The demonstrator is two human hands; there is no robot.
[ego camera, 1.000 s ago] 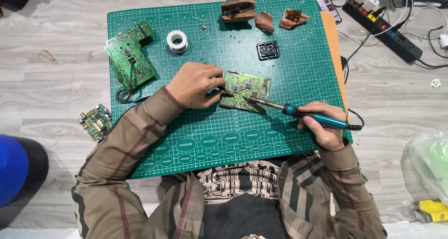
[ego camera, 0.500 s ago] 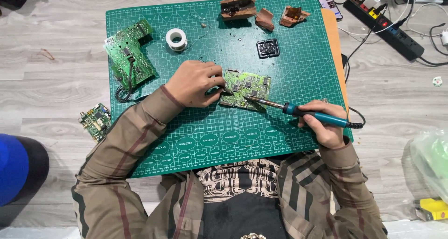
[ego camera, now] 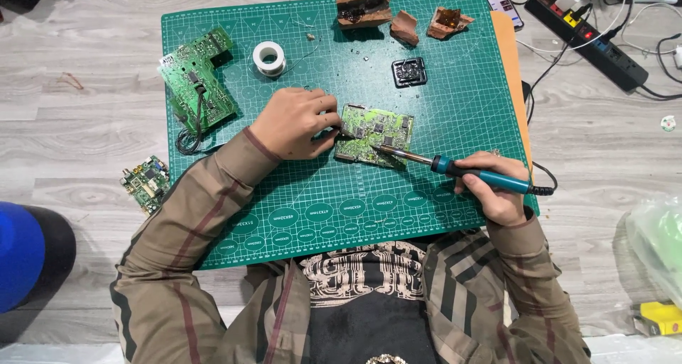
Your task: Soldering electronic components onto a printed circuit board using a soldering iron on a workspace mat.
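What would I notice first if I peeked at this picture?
A big green mat covers the floor. In its middle, the right hand holds a blue-handled soldering iron, its tip on a small green circuit board that the left hand steadies. Another circuit board lies at the mat's far left.

Single head-mounted view, looking almost straight down from above the seated person onto the green cutting mat (ego camera: pixel 426 215) on the grey plank floor (ego camera: pixel 85 122). The person's chest and sleeves fill the near edge; the far edge reaches the power strip (ego camera: pixel 593 41) at far right. The range is moderate, taking in the whole mat.
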